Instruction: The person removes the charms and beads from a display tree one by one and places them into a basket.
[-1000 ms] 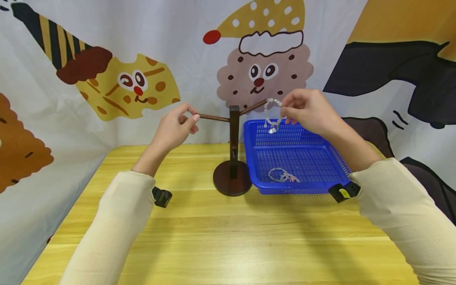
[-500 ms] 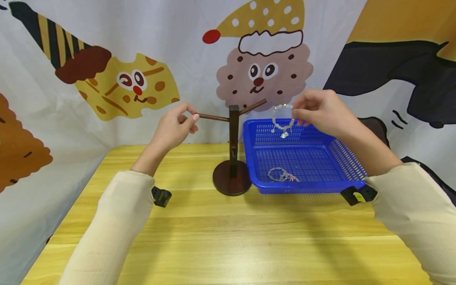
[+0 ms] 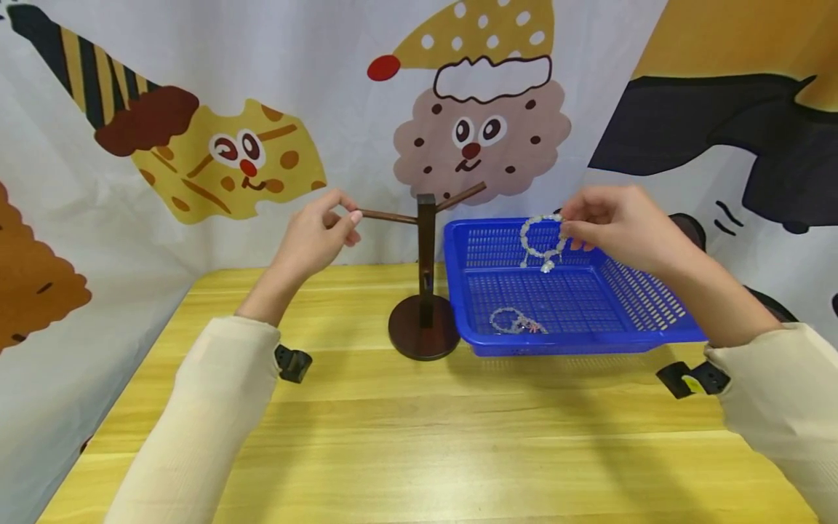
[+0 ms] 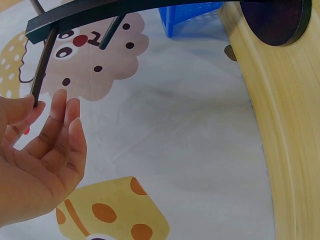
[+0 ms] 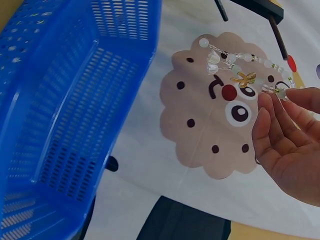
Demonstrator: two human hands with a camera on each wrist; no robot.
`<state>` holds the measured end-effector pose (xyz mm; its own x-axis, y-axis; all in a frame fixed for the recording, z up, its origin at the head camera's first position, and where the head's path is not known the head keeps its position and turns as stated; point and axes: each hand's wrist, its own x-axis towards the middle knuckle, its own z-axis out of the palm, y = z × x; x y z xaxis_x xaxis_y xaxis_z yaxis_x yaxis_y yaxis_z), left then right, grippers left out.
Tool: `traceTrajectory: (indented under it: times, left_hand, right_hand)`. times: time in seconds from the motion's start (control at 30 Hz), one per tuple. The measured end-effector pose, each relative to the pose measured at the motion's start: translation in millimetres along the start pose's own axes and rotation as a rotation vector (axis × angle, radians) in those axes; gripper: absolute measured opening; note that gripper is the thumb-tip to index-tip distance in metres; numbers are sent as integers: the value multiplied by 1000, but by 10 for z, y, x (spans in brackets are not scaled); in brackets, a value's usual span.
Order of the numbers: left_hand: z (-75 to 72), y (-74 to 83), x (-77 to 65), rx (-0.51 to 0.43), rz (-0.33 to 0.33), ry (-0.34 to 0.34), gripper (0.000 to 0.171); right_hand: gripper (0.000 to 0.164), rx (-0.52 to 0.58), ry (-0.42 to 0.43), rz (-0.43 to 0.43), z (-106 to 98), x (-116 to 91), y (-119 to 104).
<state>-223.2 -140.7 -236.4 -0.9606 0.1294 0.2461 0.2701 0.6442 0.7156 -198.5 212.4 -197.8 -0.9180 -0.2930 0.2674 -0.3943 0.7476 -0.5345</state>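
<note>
A pale beaded bracelet (image 3: 543,251) with small dangling charms hangs from my right hand (image 3: 612,222), pinched between thumb and fingertips above the blue basket (image 3: 583,342). In the right wrist view the bracelet (image 5: 247,58) shows clear and whitish beads and a gold bow-like charm (image 5: 243,80). My left hand (image 3: 317,233) pinches the tip of the left arm of a dark wooden stand (image 3: 425,255). That stand is upright on a round base, and its bare right arm (image 3: 463,195) slants up. In the left wrist view, thumb and forefinger meet at the end of the rod (image 4: 44,67).
Inside the basket, near its front wall, lies another clear beaded bracelet (image 3: 507,320) with a pinkish charm. The basket stands right beside the stand on a yellow wooden table (image 3: 393,437). A printed cartoon curtain (image 3: 360,131) hangs behind.
My right hand has carried the bracelet away from the tip of the stand's right arm, moving right and down over the basket. The left hand keeps its pinch on the left arm.
</note>
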Motion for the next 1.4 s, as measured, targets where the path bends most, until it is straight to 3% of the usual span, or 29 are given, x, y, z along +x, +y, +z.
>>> traceTrajectory:
  times: [0.3, 0.53, 0.9, 1.4]
  left_hand:
    - [1, 2, -3, 1, -1, 1, 20]
    - [-3, -2, -4, 3, -8, -1, 21]
    - [-1, 1, -1, 8, -4, -3, 21]
    - [-3, 2, -5, 4, -4, -4, 21]
  right_hand:
    - [8, -12, -78, 77, 102, -162, 201]
    - [11, 38, -180, 56, 256, -265, 397]
    - [10, 101, -234, 63, 470, -362, 568]
    - [10, 82, -255, 74, 434, -300, 501]
